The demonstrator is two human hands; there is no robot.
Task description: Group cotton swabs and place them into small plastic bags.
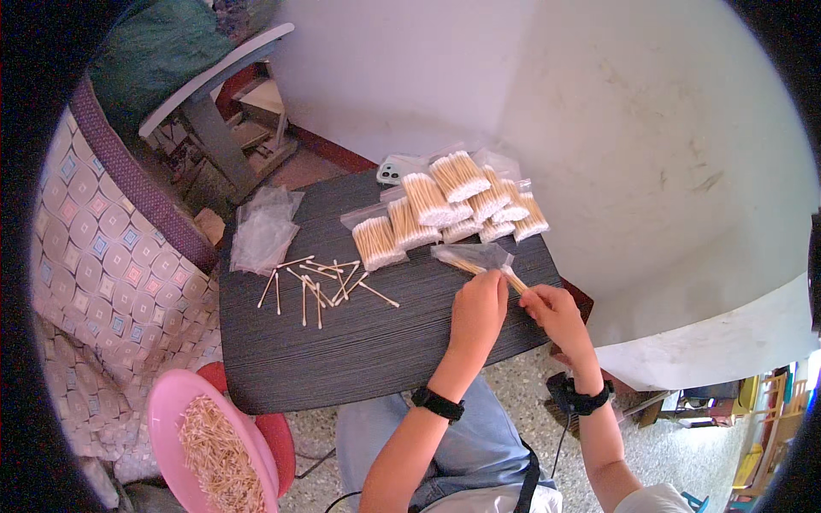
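My left hand [479,309] is closed on a clear plastic bag [486,253] near the table's right side. Several cotton swabs show inside that bag. Close beside it, my right hand [558,315] pinches a small bunch of cotton swabs [516,280] at the bag's near end; how far they reach into it is hard to see. Just beyond both hands lies a heap of filled swab bags [425,201], their white tips packed together. Loose cotton swabs [319,291] are scattered on the dark table [368,359] to the left of my hands.
Flat clear bags [265,229] lie at the table's left edge. A phone [398,169] rests at the back by the wall [410,77]. Left of the table, a pink basin [162,410] holds many loose swabs above a red stool [275,449]. Patterned fabric [128,256] stands at far left.
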